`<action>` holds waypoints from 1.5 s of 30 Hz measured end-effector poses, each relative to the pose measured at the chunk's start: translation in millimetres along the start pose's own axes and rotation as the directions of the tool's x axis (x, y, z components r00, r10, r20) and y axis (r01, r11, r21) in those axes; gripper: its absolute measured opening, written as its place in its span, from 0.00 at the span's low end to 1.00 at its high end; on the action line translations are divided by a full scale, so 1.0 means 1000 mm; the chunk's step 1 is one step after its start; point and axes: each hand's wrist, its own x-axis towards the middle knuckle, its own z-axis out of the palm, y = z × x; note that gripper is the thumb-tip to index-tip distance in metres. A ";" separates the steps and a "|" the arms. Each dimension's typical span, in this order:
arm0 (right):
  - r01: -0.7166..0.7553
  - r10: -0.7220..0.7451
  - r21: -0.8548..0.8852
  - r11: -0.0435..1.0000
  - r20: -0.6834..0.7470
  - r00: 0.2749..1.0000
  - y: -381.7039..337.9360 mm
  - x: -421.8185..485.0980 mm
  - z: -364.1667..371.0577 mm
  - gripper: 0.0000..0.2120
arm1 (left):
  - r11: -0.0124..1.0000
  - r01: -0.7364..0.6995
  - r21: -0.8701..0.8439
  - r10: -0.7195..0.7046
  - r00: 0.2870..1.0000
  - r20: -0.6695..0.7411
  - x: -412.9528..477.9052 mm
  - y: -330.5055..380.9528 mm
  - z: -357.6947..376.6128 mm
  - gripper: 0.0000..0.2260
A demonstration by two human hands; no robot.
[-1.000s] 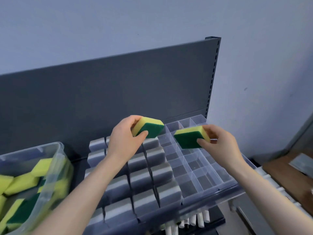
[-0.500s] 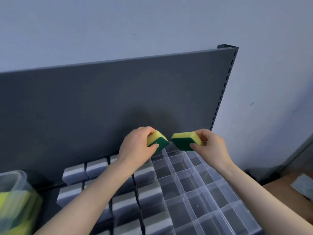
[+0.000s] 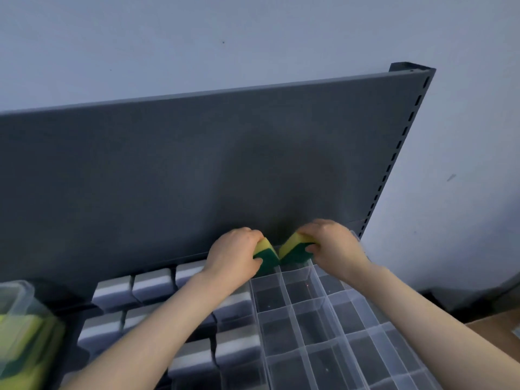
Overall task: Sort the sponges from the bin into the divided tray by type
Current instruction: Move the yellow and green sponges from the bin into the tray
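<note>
Near edge, far left: clear plastic bin [image 3: 17, 311], blurred, with yellow-green sponges [image 3: 25, 342] inside. Then the divided tray [image 3: 318, 327]: clear thin-walled plastic, square cells, right-side cells show no sponge in them; left cells filled with grey-and-white block sponges [image 3: 239, 347], matte, squared edges. Both forearms cross over the tray. Back row: left hand [image 3: 233, 257] pinches a yellow-green sponge [image 3: 266, 256], thumb on the green scour face, fingers over the top; it sits at or just into a back-row cell. Right hand [image 3: 334, 249] pinches second yellow-green sponge [image 3: 294, 249] likewise, tilted, just beside the first, corners nearly touching. Judgement: sponges light, soft, compressible foam with a rougher green pad; non-slippery, not fragile. Grip across the short sides, then press down into the snug cell. Behind: dark grey matte shelf back panel [image 3: 197, 170], slotted upright at right, pale wall [image 3: 253, 38].
</note>
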 end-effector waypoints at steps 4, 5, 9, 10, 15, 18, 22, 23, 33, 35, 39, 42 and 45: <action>0.131 -0.106 -0.144 0.981 0.169 0.980 -0.001 0.023 -0.005 0.16 | 0.997 0.020 0.079 -0.024 0.998 0.051 0.008 0.003 -0.004 0.10; 0.140 -0.108 -0.155 0.978 0.201 0.974 -0.002 0.026 -0.006 0.17 | 0.995 0.026 0.096 -0.033 0.996 0.077 0.009 0.005 -0.004 0.10; 0.162 -0.116 -0.179 0.970 0.242 0.963 -0.003 0.032 -0.009 0.17 | 0.991 0.032 0.127 -0.057 0.979 0.198 0.016 0.010 -0.006 0.15; 0.161 -0.115 -0.175 0.971 0.247 0.962 -0.003 0.033 -0.009 0.18 | 0.989 0.031 0.144 -0.064 0.972 0.228 0.019 0.012 -0.006 0.15; 0.170 -0.119 -0.151 0.974 0.301 0.946 -0.001 0.034 0.002 0.17 | 0.969 0.027 0.247 -0.111 0.936 0.333 0.029 0.018 0.003 0.17; 0.174 -0.109 -0.157 0.972 0.355 0.928 -0.001 0.030 0.017 0.15 | 0.956 0.039 0.291 -0.137 0.936 0.324 0.027 0.021 0.012 0.12; 0.202 -0.133 -0.175 0.964 0.341 0.931 0.000 0.023 0.028 0.14 | 0.948 0.039 0.316 -0.129 0.954 0.269 0.024 0.025 0.019 0.08; 0.211 -0.144 -0.176 0.961 0.334 0.932 0.001 0.021 0.029 0.14 | 0.948 0.044 0.316 -0.130 0.957 0.259 0.023 0.026 0.020 0.08; 0.227 -0.219 -0.008 0.974 0.224 0.949 0.014 0.015 0.017 0.21 | 0.963 0.093 0.254 -0.145 0.970 0.197 0.013 0.024 0.009 0.22; 0.232 -0.231 0.016 0.973 0.163 0.959 0.015 0.015 0.007 0.23 | 0.963 0.127 0.238 -0.160 0.979 0.126 0.006 0.023 0.001 0.25; 0.265 -0.271 0.121 0.957 0.041 0.962 0.004 0.013 -0.007 0.22 | 0.959 0.239 0.154 -0.232 0.971 -0.066 -0.022 0.020 -0.017 0.25; 0.327 -0.336 0.198 0.924 0.012 0.942 -0.017 0.006 -0.009 0.21 | 0.934 0.347 0.088 -0.329 0.928 -0.175 -0.054 0.017 -0.026 0.21; 0.398 -0.414 0.254 0.881 0.009 0.910 -0.044 0.000 -0.002 0.21 | 0.886 0.458 0.069 -0.431 0.870 -0.237 -0.088 0.010 -0.031 0.19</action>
